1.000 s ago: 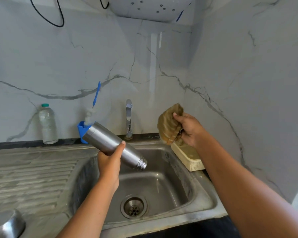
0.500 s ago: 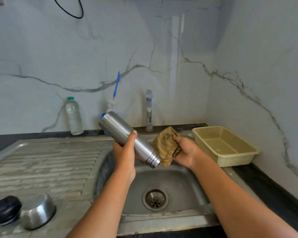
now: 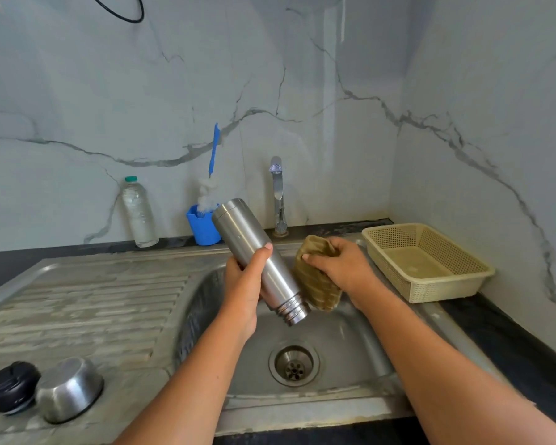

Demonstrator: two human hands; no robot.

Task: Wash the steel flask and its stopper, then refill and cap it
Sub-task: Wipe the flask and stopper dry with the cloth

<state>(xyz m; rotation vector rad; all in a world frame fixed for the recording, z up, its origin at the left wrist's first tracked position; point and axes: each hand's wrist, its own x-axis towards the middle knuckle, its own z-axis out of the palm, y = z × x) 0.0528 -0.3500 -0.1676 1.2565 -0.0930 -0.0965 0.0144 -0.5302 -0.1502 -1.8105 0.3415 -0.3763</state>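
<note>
Flask (image 3: 278,282) held tilted over a sink (image 3: 350,342).
Left hand (image 3: 243,284) grips it, mouth toward five o'clock; right hand (image 3: 341,264) grips a scrubber (image 3: 315,284) touching it.

A steel sink unit (image 3: 302,409) is set into a dark countertop (image 3: 501,335). Left of its basin (image 3: 350,335), at the ribbed drainboard's (image 3: 77,300) near corner, a black stopper (image 3: 10,388) lies just beside a steel cup (image 3: 68,389) standing mouth-down. Behind the basin stand a tap (image 3: 277,194), a blue holder (image 3: 203,226) and, further left, a clear plastic bottle (image 3: 139,213). Right of the basin sits a cream perforated basket (image 3: 430,284).
</note>
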